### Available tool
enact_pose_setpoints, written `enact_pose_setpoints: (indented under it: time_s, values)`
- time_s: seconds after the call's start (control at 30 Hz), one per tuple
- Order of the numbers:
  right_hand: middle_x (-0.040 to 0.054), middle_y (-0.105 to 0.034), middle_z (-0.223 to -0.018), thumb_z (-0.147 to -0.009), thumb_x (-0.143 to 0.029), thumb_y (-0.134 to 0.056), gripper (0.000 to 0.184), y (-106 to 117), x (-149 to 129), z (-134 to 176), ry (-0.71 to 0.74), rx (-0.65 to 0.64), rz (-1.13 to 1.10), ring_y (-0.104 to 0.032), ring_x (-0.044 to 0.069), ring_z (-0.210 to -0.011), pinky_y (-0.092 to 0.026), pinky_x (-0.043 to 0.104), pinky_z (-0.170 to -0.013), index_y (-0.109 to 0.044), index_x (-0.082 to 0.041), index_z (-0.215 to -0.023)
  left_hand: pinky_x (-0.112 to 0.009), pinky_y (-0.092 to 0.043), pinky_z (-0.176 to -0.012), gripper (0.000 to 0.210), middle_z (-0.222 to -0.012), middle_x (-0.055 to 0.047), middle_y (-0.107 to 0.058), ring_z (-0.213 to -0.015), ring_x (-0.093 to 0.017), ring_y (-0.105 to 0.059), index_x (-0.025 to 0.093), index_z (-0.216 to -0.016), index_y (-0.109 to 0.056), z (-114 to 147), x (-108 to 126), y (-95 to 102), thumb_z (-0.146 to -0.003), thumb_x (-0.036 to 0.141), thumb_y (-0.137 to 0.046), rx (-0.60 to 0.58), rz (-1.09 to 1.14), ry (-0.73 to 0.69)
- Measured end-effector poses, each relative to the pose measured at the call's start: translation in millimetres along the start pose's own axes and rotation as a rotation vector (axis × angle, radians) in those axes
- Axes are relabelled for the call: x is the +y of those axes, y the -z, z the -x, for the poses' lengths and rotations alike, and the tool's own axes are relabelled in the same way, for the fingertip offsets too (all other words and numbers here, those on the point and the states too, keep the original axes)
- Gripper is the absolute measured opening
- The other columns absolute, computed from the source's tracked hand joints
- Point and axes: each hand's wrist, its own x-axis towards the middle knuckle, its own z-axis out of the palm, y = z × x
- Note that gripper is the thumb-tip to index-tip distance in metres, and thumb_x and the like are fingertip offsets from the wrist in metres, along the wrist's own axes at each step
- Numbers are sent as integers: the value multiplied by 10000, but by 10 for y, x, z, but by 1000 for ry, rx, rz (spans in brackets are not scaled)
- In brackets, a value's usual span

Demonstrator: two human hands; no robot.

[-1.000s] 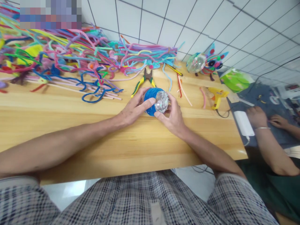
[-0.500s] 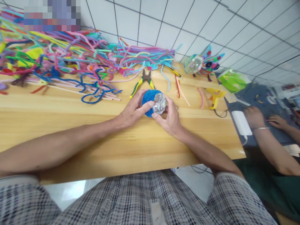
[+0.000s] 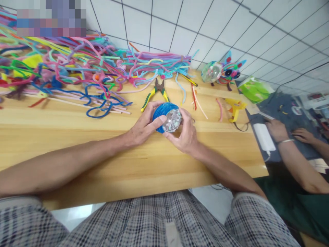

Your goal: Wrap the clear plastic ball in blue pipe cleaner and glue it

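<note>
Between both hands is a rounded piece wrapped in blue pipe cleaner [image 3: 161, 111], with a clear, glittery end facing me. My left hand [image 3: 145, 127] grips its blue side, thumb lying across to the clear part. Curled round the right side of the clear end is my right hand [image 3: 185, 133], its thumb at the lower edge. The fingers behind the piece are partly hidden. Just beyond it, pliers with yellow and green handles [image 3: 159, 90] lie on the wooden table [image 3: 128, 171], jaws pointing away.
Heaped pipe cleaners [image 3: 77, 65] cover the back left. A yellow glue gun [image 3: 235, 109] and a yellow cutter [image 3: 189, 80] lie to the right. Behind stands a clear-bodied figure with blue ears [image 3: 230, 72]. A co-worker's hand [image 3: 277, 130] rests near a white box [image 3: 264, 136].
The blue-wrapped piece has tilted in my hands, so its clear end faces more toward me. Both hands still hold it. The view has shifted slightly.
</note>
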Motion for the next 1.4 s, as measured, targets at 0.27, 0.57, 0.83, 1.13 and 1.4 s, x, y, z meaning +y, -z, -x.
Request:
enact_pose_setpoints:
  time_s: [0.27, 0.57, 0.83, 1.13, 1.4]
  values:
    - [264, -589, -1628, -1000, -694, -714, 1103, -37, -43, 2, 81, 29, 83, -634, 463, -1507, -606, 726, -1192, -127, -220, -1805, -477, -555, -1216, 567, -1463, -146, -633, -1374, -286, -651, 216, -1483, -478, 41, -15, 18, -1131, 648, -582, 21, -17, -38]
    - [244, -618, -1607, -1004, -614, -761, 951, -47, -2, -39, -11, -26, -20, -651, 417, -1494, -655, 652, -1135, -282, -243, -1737, -557, -446, -1348, 533, -1621, -179, -560, -1576, -329, -519, 238, -1632, -475, -56, -121, 156, -1186, 531, -479, -25, -202, -392]
    - [228, -635, -1595, -1024, -637, -726, 899, -56, 81, -56, -7, -10, -65, -659, 395, -1483, -619, 649, -1184, -318, -249, -1725, -548, -416, -1379, 515, -1688, -182, -529, -1624, -304, -491, 262, -1698, -477, -145, -69, 307, -1207, 416, -464, -213, -371, -429]
    - [211, -642, -1591, -1014, -642, -733, 919, -85, 58, -49, 4, 5, -45, -663, 402, -1474, -610, 674, -1193, -293, -277, -1732, -523, -422, -1391, 541, -1682, -177, -533, -1631, -281, -488, 261, -1743, -443, -143, -42, 316, -1213, 367, -443, -228, -392, -430]
    - [227, -591, -1648, -966, -592, -805, 1050, -32, 31, -54, -36, -66, -90, -648, 413, -1496, -651, 640, -1158, -206, -261, -1762, -531, -442, -1375, 488, -1631, -158, -592, -1593, -272, -531, 261, -1663, -544, -117, -34, 269, -1222, 417, -403, -178, -388, -395]
